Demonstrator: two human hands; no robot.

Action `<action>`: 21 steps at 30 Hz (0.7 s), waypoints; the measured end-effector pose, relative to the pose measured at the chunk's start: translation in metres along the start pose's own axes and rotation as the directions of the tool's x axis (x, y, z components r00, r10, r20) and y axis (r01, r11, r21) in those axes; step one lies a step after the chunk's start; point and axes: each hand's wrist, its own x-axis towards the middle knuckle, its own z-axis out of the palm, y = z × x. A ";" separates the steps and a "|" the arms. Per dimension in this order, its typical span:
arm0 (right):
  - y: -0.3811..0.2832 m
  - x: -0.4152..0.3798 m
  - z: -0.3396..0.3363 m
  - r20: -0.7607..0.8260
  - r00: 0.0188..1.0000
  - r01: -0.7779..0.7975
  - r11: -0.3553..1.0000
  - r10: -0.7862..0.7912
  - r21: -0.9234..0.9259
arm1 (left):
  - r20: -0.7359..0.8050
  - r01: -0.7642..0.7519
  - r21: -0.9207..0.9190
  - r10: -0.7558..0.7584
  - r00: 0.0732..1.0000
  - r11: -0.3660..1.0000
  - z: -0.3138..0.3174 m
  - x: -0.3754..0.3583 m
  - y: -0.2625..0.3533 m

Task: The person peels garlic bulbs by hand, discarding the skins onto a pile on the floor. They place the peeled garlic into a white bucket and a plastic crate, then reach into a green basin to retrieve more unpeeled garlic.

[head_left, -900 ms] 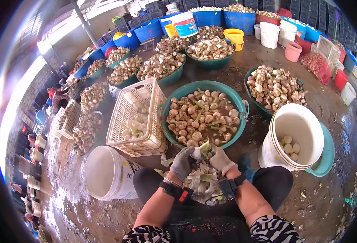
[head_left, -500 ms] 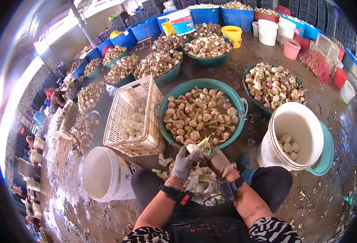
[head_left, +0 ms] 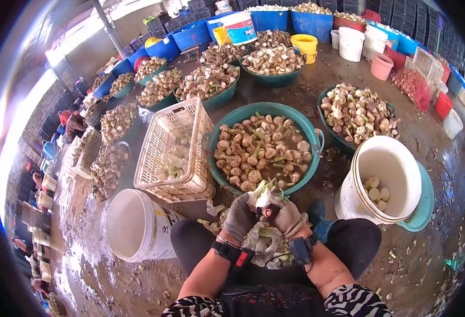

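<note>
My gloved left hand (head_left: pixel 240 219) and gloved right hand (head_left: pixel 289 217) are close together above my lap, fingers curled round one garlic bulb (head_left: pixel 264 194). Its pale, leafy skin sticks up between them, while the fingers cover its lower part. Below the hands, a heap of peeled-off garlic skins (head_left: pixel 266 240) lies between my legs. Just beyond is a green tub (head_left: pixel 317 158) of brownish unpeeled garlic bulbs (head_left: pixel 256 150) sitting in murky water.
Left of the tub stands a white plastic crate (head_left: pixel 153 169) with pale bulbs inside. A white bucket (head_left: pixel 129 227) is by my left knee; another bucket (head_left: pixel 356 195), holding several peeled bulbs, is at my right. More garlic-filled tubs (head_left: pixel 274 79) stand farther back on the wet floor.
My hands have drawn closer together round the bulb, the right one turning inward. The bulb's leafy skin now points upward between them.
</note>
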 end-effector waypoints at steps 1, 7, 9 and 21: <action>0.000 -0.001 -0.001 0.020 1.000 -0.018 0.999 0.017 0.049 | -0.030 -0.021 -0.030 0.020 0.999 0.999 0.004 -0.001 -0.001; -0.006 0.000 -0.003 0.011 0.975 0.211 0.898 -0.224 -0.387 | 0.177 -0.046 -0.067 0.058 0.982 0.997 0.005 -0.004 -0.003; -0.006 0.008 -0.007 -0.032 0.940 0.260 0.774 -0.340 -0.577 | 0.004 -0.117 0.054 0.117 0.993 0.992 0.022 -0.011 -0.003; 0.003 0.007 0.004 -0.013 0.989 0.146 0.989 -0.146 0.020 | 0.006 -0.279 0.661 0.368 0.930 0.696 0.035 -0.012 0.011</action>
